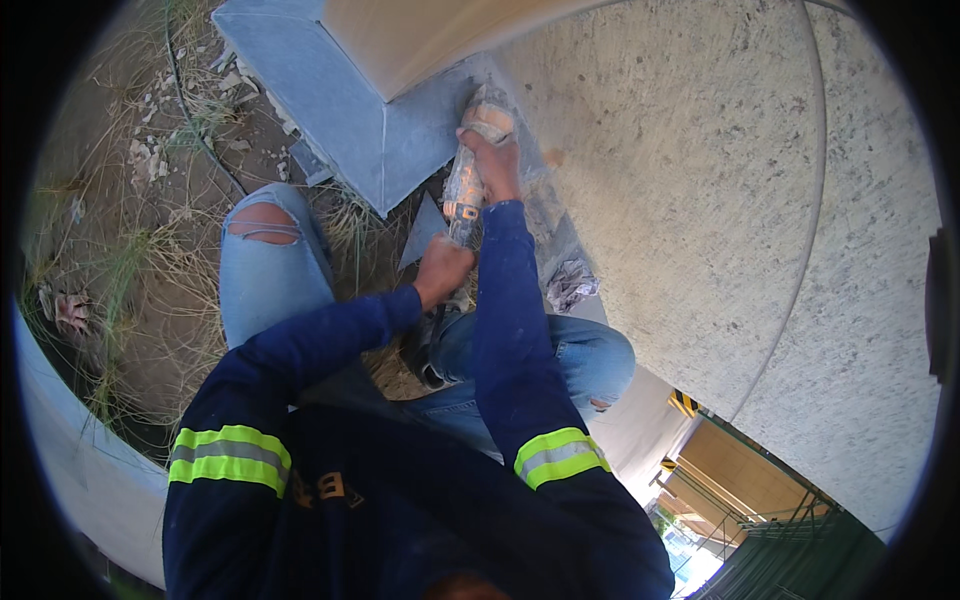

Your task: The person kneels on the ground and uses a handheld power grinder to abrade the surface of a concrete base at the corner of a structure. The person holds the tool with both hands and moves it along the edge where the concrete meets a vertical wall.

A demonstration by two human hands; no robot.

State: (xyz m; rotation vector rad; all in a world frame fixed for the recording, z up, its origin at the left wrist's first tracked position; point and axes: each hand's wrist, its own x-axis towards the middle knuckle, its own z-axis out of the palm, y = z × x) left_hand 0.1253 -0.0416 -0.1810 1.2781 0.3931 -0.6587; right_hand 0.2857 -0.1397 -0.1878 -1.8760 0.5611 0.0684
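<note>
A dust-covered angle grinder point(463, 190) with orange-yellow parts is gripped in both hands, its head against the grey base strip where the wall meets the concrete. My left hand point(443, 270) is closed round its rear end. Farther forward, my right hand point(492, 165) wraps round the body close to the head. The disc cannot be made out. Grey tiles point(330, 110) cover the base of the corner just left of the tool. A loose triangular grey tile piece point(424, 232) lies by my left hand.
Crumpled paper point(572, 285) lies right of my right forearm. Rough concrete point(720, 180) spreads along the right, crossed by a cord point(818, 150). On the left are dry grass, rubble and a dark cable point(200, 140). My bent knees flank the work spot.
</note>
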